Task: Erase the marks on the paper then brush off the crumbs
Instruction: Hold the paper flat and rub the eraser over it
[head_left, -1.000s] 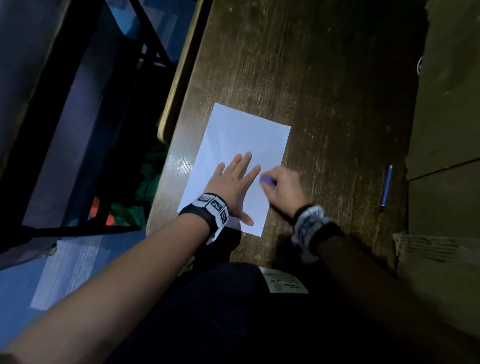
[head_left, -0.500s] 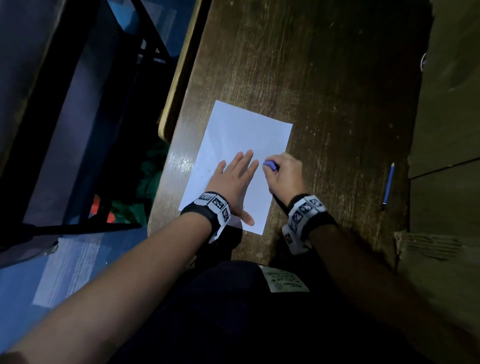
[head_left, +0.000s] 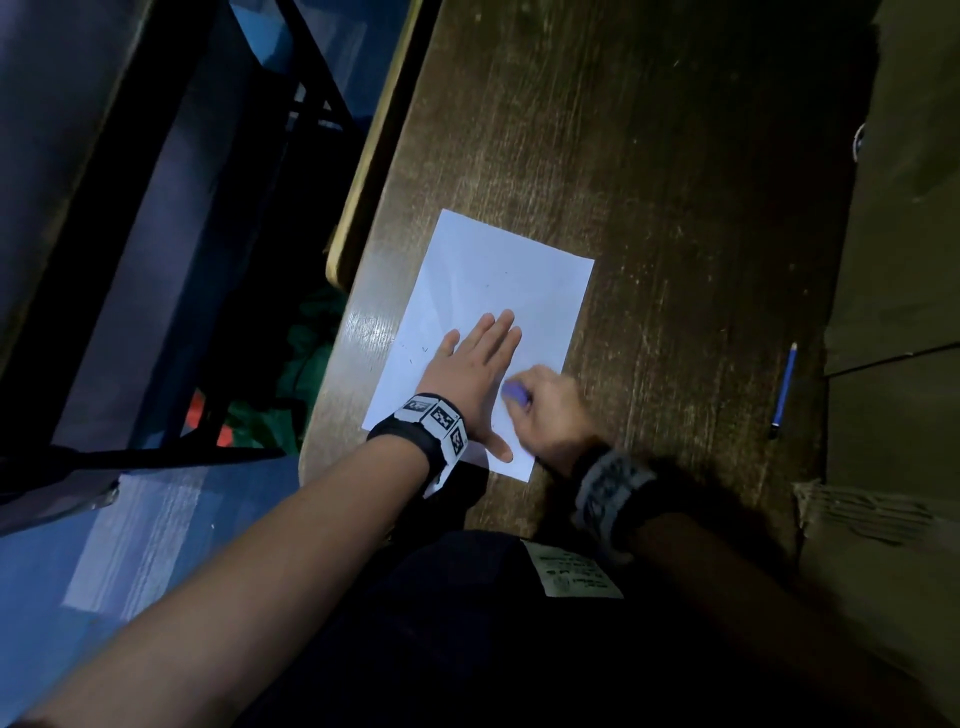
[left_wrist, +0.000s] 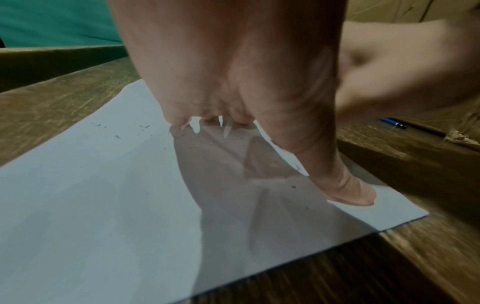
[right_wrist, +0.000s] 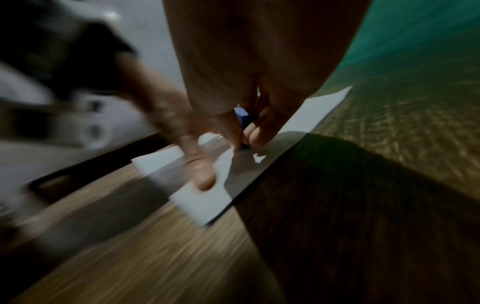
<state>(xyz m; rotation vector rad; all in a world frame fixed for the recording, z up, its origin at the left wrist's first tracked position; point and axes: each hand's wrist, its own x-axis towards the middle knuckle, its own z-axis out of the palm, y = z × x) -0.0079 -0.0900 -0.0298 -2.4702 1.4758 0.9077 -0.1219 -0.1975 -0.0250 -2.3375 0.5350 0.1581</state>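
The paper (head_left: 498, 312) lies flat on the worktop (head_left: 675, 208), its near end at about 6 o'clock from the middle of the wood, close to the front edge. It is one thin sheet, light and limp, and I judge it would slide or buckle under a rubbing stroke. So my left hand (head_left: 475, 379) lies spread on its lower half with straight fingers (head_left: 501, 325), the thumb pressed near the sheet's near edge. That is the place to hold it: flat, just beside the patch being rubbed.

My right hand (head_left: 550, 410) sits at 3 o'clock from the left one, its fingers (right_wrist: 259, 131) curled round the small blue eraser (head_left: 515, 392) and pinching it low, near the working end on the sheet. The eraser looks soft and a little grippy, so I judge short strokes safer than long ones.

Grey crumbs (left_wrist: 142, 128) lie on the sheet at 9 o'clock from my left hand. A blue pencil (head_left: 783, 389) rests well apart at 3 o'clock.

Against half a second ago, my right hand has drawn back toward me and lies lower beside the left palm; the left hand has not shifted.
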